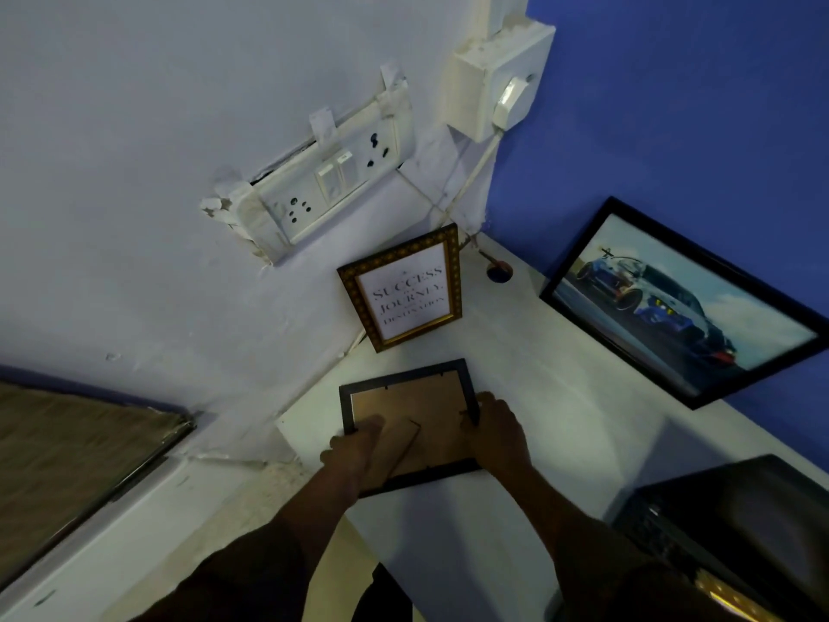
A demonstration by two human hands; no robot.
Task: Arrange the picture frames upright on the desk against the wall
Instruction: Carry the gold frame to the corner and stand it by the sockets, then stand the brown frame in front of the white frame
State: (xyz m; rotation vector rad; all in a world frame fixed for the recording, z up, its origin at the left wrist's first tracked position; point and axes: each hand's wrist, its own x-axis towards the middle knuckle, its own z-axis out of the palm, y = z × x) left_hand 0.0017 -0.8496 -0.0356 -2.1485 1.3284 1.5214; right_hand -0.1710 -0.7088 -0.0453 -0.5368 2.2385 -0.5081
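Now the person holds a dark frame (406,424) with both hands just above the white bench (560,419), near its left edge and a little before the white wall (157,217). The left hand (356,451) has its grip closed on the lower left side, with fingers over the brown backing and the little stand flap. The right hand (495,430) is closed around the right side.

To do this step well, I think the stand flap should be opened fully first. Then the bottom edge goes down on the bench, and the top leans gently back, so that the frame does not slide.

The back of the frame faces up toward the person, so the picture side looks down or away. It must be turned around before it stands. Its long axis seems to run left to right, roughly along the wall.

The gold frame (403,287) already leans on the white wall, and the car picture (677,303) leans on the blue wall (695,105).
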